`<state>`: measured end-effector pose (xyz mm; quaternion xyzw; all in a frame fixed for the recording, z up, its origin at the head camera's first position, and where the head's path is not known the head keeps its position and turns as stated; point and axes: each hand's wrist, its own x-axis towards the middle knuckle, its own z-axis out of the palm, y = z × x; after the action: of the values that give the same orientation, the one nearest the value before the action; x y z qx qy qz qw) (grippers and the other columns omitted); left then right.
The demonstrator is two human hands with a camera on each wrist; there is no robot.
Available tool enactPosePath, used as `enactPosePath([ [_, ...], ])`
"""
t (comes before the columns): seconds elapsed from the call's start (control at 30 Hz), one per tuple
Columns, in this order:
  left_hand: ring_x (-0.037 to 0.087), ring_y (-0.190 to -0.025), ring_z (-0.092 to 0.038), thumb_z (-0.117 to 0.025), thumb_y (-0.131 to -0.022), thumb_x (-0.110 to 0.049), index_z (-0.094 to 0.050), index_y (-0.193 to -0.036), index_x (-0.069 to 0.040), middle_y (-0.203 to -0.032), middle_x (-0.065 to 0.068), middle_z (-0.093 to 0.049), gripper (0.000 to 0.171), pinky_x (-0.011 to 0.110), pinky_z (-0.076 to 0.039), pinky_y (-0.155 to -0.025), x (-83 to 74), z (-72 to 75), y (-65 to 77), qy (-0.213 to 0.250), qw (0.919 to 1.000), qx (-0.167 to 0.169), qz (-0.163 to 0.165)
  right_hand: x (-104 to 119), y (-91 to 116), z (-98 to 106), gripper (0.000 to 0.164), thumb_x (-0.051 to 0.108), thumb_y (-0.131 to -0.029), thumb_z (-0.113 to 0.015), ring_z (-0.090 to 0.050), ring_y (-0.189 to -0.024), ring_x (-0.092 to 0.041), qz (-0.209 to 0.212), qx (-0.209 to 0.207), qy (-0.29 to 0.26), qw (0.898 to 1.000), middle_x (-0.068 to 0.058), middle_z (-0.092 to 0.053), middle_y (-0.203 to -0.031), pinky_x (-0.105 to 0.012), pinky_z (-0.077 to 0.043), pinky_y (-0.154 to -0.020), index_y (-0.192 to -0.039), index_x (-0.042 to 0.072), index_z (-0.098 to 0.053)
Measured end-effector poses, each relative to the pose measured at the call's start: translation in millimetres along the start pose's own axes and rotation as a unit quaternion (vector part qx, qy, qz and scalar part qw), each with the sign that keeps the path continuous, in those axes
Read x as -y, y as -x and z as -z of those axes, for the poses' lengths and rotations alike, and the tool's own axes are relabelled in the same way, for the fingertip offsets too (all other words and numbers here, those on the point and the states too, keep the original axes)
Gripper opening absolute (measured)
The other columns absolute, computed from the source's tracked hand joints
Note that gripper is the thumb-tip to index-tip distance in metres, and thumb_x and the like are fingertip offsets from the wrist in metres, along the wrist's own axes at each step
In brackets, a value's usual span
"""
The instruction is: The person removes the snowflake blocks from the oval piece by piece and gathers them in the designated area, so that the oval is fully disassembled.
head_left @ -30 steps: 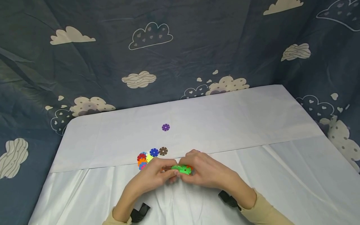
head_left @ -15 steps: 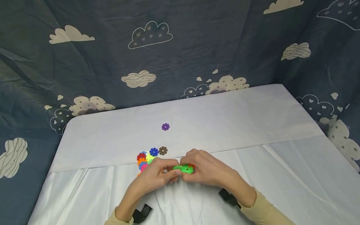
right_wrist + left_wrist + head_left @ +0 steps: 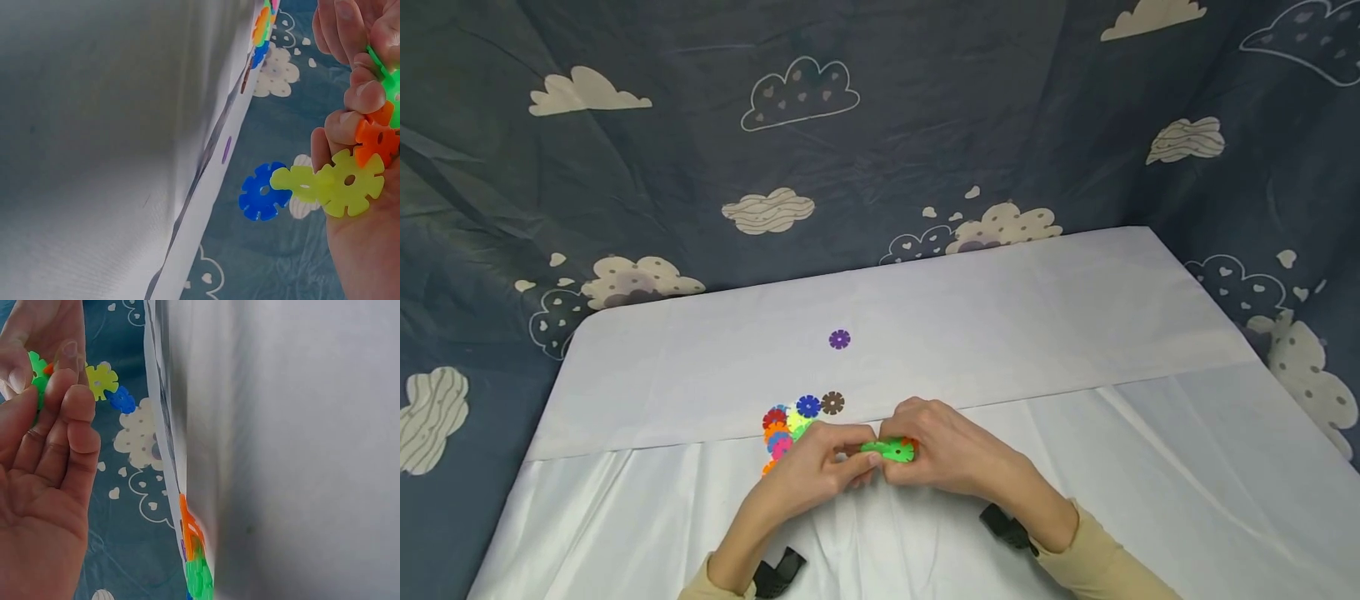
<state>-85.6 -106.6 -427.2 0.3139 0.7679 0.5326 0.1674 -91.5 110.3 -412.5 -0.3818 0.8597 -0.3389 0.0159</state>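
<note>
Both hands meet over the front half of the white table. My left hand (image 3: 808, 467) pinches a green snowflake disc (image 3: 880, 450) between thumb and fingers, at its left end. From the other side my right hand (image 3: 951, 446) grips the same joined string of discs. In the right wrist view the string runs from green through an orange disc (image 3: 377, 140) and yellow discs (image 3: 351, 181) to a blue disc (image 3: 262, 190), which hangs out past the palm. The fingers hide part of the green pieces.
Left of the hands lies a pile of colourful discs (image 3: 778, 437), partly behind the left hand. A dark blue disc (image 3: 808, 406) and a brown disc (image 3: 832, 403) lie beside it. Farther back is a purple disc (image 3: 839, 339) on the white cloth (image 3: 1037, 317).
Both hands hold nearly the same place. The green discs turned slightly and shifted a little right early on, with the left hand following. Little moves in the last half second.
</note>
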Motion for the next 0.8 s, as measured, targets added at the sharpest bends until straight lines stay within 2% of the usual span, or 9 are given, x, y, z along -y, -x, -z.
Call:
enactPosePath([
  [0.23, 0.014, -0.058, -0.053, -0.065, -0.096, -0.02, -0.063, -0.077, -0.014, -0.066, 0.001, -0.06, 0.02, 0.024, -0.042, -0.053, -1.0, -0.4, 0.1, 0.002, 0.9999, -0.002, 0.011, 0.1, -0.6, -0.9, 0.018, 0.022, -0.078, -0.068, -0.045, -0.066, -0.003, 0.003, -0.006, 0.002, 1.0, 0.02, -0.043, -0.063, -0.02, -0.037, -0.058, -0.071, 0.029, -0.052],
  [0.53, 0.01, -0.057, -0.051, -0.064, -0.097, -0.023, -0.062, -0.077, -0.013, -0.065, 0.002, -0.059, 0.023, 0.024, -0.042, -0.052, -1.6, -0.9, -0.5, -0.008, 1.0, -0.005, 0.001, 0.4, 0.0, -1.0, 0.023, 0.021, -0.079, -0.068, -0.044, -0.065, -0.004, 0.009, -0.012, 0.005, 1.0, 0.019, -0.038, -0.06, -0.019, -0.036, -0.057, -0.07, 0.028, -0.048],
  [0.8, 0.01, -0.057, -0.05, -0.064, -0.097, -0.022, -0.061, -0.077, -0.013, -0.064, 0.002, -0.058, 0.022, 0.023, -0.04, -0.052, -3.2, -1.0, -0.2, 0.0, 1.0, -0.003, 0.009, 2.1, 0.0, -0.8, 0.022, 0.022, -0.078, -0.068, -0.045, -0.066, -0.004, 0.004, -0.013, 0.007, 1.0, 0.018, -0.039, -0.061, -0.019, -0.036, -0.058, -0.07, 0.028, -0.049],
])
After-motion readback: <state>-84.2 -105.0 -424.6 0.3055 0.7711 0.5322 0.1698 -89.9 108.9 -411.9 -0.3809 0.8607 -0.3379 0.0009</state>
